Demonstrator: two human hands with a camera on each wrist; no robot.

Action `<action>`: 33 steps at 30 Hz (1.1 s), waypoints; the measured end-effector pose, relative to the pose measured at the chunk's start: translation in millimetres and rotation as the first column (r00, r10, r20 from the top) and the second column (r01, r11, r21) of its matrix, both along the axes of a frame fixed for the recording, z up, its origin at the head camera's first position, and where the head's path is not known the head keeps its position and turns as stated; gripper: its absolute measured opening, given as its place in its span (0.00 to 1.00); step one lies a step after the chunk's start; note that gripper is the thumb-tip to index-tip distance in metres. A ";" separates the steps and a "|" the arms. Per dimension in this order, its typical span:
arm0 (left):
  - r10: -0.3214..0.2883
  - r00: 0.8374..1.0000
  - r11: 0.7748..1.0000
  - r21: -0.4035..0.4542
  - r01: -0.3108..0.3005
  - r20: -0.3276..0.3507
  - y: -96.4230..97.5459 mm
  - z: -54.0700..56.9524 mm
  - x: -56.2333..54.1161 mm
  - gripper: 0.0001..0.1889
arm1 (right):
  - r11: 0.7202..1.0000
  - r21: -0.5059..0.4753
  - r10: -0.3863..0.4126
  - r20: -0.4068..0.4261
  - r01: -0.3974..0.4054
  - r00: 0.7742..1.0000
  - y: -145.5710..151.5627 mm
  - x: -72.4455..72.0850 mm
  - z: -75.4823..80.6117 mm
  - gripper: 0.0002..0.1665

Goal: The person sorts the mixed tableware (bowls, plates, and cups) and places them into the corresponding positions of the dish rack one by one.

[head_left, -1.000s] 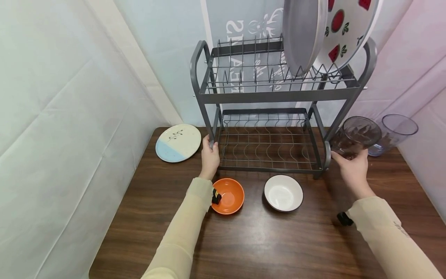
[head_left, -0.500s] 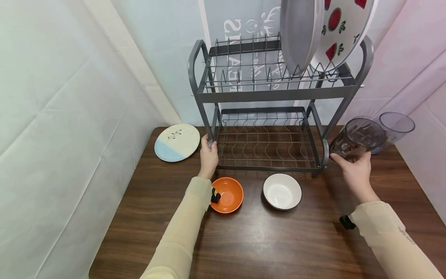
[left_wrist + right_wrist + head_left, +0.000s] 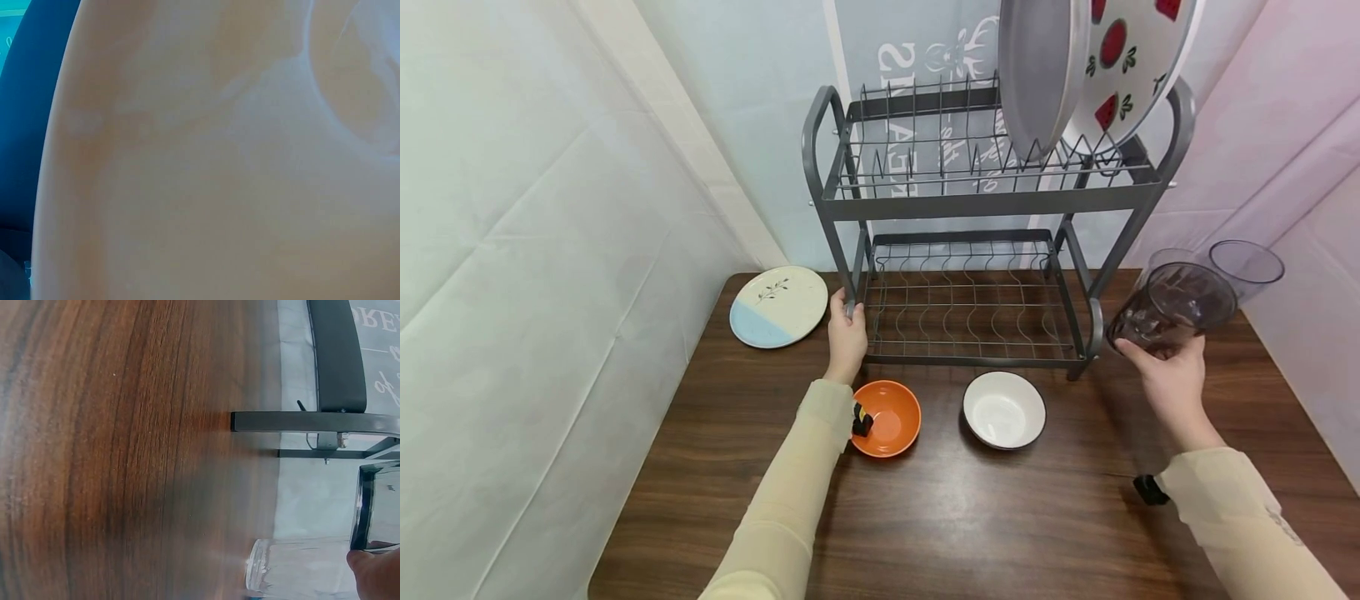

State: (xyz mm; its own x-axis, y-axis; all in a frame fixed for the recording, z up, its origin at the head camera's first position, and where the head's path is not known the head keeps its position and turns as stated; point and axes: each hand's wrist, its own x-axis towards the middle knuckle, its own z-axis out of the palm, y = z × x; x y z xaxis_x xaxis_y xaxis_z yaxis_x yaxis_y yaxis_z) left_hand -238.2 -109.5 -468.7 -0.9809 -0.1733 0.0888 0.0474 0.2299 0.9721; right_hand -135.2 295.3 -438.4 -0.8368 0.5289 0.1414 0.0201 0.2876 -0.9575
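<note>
In the head view a dark tinted drinking glass (image 3: 1187, 296) leans in my right hand (image 3: 1172, 379), the thumb along its lower side. The right wrist view shows that hand (image 3: 378, 572) at the base of the glass (image 3: 387, 500), raised off the tabletop. My left hand (image 3: 847, 342) grips the lower left post of a two-tier grey dish rack (image 3: 985, 204), thumb in front and fingers behind. Just below that wrist sits an orange bowl (image 3: 891, 421); its wall (image 3: 206, 206) fills the left wrist view, so the left hand is hidden there.
A white bowl (image 3: 1003, 410) stands before the rack, and a cream-and-blue plate (image 3: 778, 307) lies left of it. Upright on the top tier are a grey plate (image 3: 1037, 75) and a watermelon-pattern plate (image 3: 1120, 75). Clear (image 3: 300, 569) and bluish glasses (image 3: 1247, 265) stand at the right.
My right hand has drawn the dark glass slightly right and towards me, uncovering a clear glass behind it. My left hand keeps its grip on the rack. The head view has shifted a little.
</note>
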 end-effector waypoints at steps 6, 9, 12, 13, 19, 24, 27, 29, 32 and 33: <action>-0.011 1.000 1.000 0.011 0.011 -0.005 2.0 0.2 -1.5 0.22 | 0.998 -0.059 -0.005 0.006 0.006 1.000 -1.6 8.6 5.3 0.46; -0.014 1.000 1.000 0.011 0.014 -0.004 3.4 1.1 -2.2 0.23 | 0.999 -0.039 -0.015 0.024 0.016 1.000 -3.2 13.1 7.9 0.45; -0.016 1.000 1.000 0.013 0.016 -0.004 4.9 1.1 -3.2 0.23 | 1.000 0.008 -0.018 0.029 0.018 0.999 -4.1 17.6 8.9 0.44; -0.016 1.000 1.000 0.015 0.016 -0.003 5.4 1.1 -3.5 0.23 | 1.000 0.021 -0.018 0.033 0.017 0.999 -4.6 19.3 8.9 0.44; -0.009 1.000 1.000 0.019 0.009 0.012 6.4 1.0 -4.2 0.23 | 1.000 -0.018 0.009 0.007 -0.009 1.000 -9.8 26.2 9.0 0.43; -0.017 1.000 1.000 0.025 0.017 0.022 3.4 2.7 -3.8 0.24 | 0.984 -0.175 0.011 -0.064 -0.022 0.998 -18.2 30.1 12.3 0.46; -0.029 0.998 0.999 0.037 0.027 0.047 1.3 7.3 -0.8 0.24 | 0.982 -0.186 0.012 -0.064 -0.023 0.998 -22.3 33.9 16.2 0.46; -0.038 0.996 0.998 0.054 0.034 0.076 1.2 16.4 6.0 0.24 | 0.982 -0.186 0.018 -0.052 -0.028 0.998 -24.9 37.6 19.3 0.45; -0.026 0.994 0.998 0.054 0.020 0.109 2.6 25.0 18.3 0.25 | 0.992 -0.121 0.026 -0.007 -0.027 1.000 -29.8 45.0 24.1 0.42; -0.022 0.993 0.998 0.054 0.016 0.119 3.8 27.9 23.3 0.25 | 0.992 -0.123 0.032 -0.007 -0.032 0.999 -31.6 47.3 25.6 0.42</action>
